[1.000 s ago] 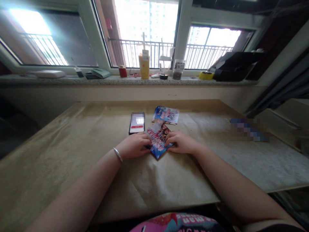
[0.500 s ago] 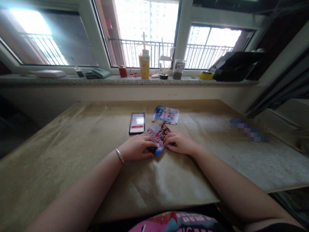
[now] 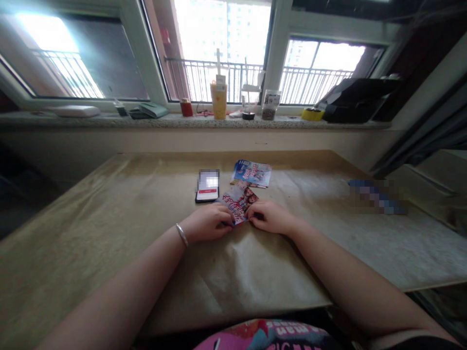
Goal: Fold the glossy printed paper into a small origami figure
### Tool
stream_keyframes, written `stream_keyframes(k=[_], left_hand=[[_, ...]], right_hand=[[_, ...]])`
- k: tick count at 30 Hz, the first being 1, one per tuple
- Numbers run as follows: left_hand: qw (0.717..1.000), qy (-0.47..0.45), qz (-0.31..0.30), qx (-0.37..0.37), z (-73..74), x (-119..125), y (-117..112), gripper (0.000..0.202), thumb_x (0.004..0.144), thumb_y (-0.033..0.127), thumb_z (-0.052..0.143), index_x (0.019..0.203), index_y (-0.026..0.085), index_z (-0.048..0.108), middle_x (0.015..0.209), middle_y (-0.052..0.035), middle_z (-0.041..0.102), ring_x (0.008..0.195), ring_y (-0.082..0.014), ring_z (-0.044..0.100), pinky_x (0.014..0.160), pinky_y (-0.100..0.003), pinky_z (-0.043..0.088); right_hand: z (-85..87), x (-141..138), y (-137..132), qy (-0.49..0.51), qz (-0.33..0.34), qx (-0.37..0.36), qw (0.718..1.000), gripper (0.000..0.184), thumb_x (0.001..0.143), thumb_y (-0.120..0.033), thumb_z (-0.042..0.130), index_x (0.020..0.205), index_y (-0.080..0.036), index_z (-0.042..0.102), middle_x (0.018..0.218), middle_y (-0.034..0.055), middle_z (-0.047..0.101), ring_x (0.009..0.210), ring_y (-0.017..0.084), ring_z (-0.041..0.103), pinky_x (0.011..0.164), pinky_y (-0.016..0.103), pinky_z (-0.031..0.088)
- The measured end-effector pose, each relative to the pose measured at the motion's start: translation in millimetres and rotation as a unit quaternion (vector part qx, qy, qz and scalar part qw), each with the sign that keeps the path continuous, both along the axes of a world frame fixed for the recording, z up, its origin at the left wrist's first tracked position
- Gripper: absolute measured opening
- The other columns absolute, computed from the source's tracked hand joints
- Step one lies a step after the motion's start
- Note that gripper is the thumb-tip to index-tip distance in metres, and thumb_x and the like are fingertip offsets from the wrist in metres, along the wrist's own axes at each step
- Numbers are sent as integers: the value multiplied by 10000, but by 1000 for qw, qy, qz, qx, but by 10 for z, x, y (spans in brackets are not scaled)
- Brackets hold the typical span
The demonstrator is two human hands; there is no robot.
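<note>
– Well, where is the printed sheet [image 3: 239, 200] right now?
– Flat on the brown paper cover [image 3: 255, 277], caught between the 2 hands. Its near corner lies under the fingertips and the rest fans out beyond them.
– And the fingers?
– On the left hand [image 3: 207, 224] they are drawn together and curled, with the fingertips [image 3: 228, 219] pressing on the sheet's near left edge. The right hand [image 3: 272, 217] mirrors it, fingers bunched, tips on the near right edge. Whether the thumbs sit under the paper I cannot tell.
– How would you do this well?
– I judge it a creasing step. Set both sets of tips level, press from the middle outward, and stop the sheet sliding on the cover. The phone [image 3: 207, 187] just beyond the left fingertips and the 2nd sheet [image 3: 252, 173] beyond the right ones lie close, so short strokes suit best.
</note>
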State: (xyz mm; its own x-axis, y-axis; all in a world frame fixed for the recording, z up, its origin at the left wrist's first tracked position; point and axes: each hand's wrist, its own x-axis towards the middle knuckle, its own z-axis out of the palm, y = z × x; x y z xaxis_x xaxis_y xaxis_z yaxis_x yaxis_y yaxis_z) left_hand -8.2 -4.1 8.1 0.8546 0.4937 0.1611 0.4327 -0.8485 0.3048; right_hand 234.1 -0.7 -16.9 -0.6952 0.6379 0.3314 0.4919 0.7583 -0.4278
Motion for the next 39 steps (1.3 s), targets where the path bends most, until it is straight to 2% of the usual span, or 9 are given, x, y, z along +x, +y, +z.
stream_keyframes(k=[5, 10, 16, 19, 24, 27, 32, 39], left_hand=[[997, 8, 74, -8, 4, 61, -42, 228, 854, 385, 531, 838, 174, 617, 858, -48, 621, 831, -178, 543, 731, -274, 419], [991, -6, 134, 0, -64, 139, -48, 334, 935, 370, 369, 765, 170, 575, 769, -36, 598, 747, -159, 521, 664, -257, 377], [979, 4, 200, -30, -104, 125, 1, 325, 901, 359, 401, 670, 172, 531, 646, -4, 537, 618, -144, 481, 553, -250, 307], [973, 4, 226, -54, -118, 108, 34, 320, 883, 358, 425, 655, 170, 546, 656, -8, 544, 617, -148, 493, 554, -253, 328], [960, -22, 274, -52, -151, 94, 76, 286, 831, 395, 528, 688, 162, 609, 800, -41, 587, 734, -172, 548, 663, -276, 411], [957, -26, 286, -43, -183, 106, 77, 262, 823, 384, 548, 693, 166, 613, 799, -37, 586, 741, -175, 550, 677, -282, 421], [955, -16, 295, 0, -217, 149, 51, 210, 810, 343, 567, 697, 167, 592, 833, -39, 565, 766, -177, 546, 695, -288, 422], [959, -4, 284, 24, -203, 134, 60, 206, 832, 335, 538, 711, 172, 572, 815, -32, 550, 725, -163, 531, 657, -275, 408]], right_hand=[[-34, -16, -2, 11, -47, -13, 999, 114, 755, -102, 531, 798, -175, 608, 807, 40, 652, 762, 151, 590, 714, 255, 452], [-68, -77, -34, 49, -47, -60, 996, 106, 814, -142, 513, 838, -174, 611, 825, 31, 658, 755, 138, 591, 709, 243, 450], [-89, -115, -46, 39, -66, -57, 995, 84, 783, -144, 573, 826, -173, 639, 812, 24, 653, 755, 134, 583, 702, 233, 436], [-95, -74, -30, 30, -87, -56, 994, 102, 763, -173, 610, 858, -183, 647, 778, 6, 645, 674, 114, 559, 632, 211, 417], [-86, -42, -30, 28, -110, -54, 992, 140, 756, -192, 624, 894, -195, 649, 768, -10, 648, 640, 99, 550, 588, 193, 398], [-62, -46, -43, 14, -111, -41, 993, 155, 768, -199, 622, 915, -208, 672, 812, 3, 670, 685, 112, 584, 624, 208, 422], [-39, -33, -44, -28, -45, 23, 998, 176, 806, -230, 605, 949, -232, 707, 977, 39, 674, 889, 154, 616, 762, 248, 458], [-9, -57, -67, -88, -54, 91, 990, 202, 856, -261, 556, 969, -241, 723, 961, 50, 665, 878, 168, 602, 752, 273, 460]])
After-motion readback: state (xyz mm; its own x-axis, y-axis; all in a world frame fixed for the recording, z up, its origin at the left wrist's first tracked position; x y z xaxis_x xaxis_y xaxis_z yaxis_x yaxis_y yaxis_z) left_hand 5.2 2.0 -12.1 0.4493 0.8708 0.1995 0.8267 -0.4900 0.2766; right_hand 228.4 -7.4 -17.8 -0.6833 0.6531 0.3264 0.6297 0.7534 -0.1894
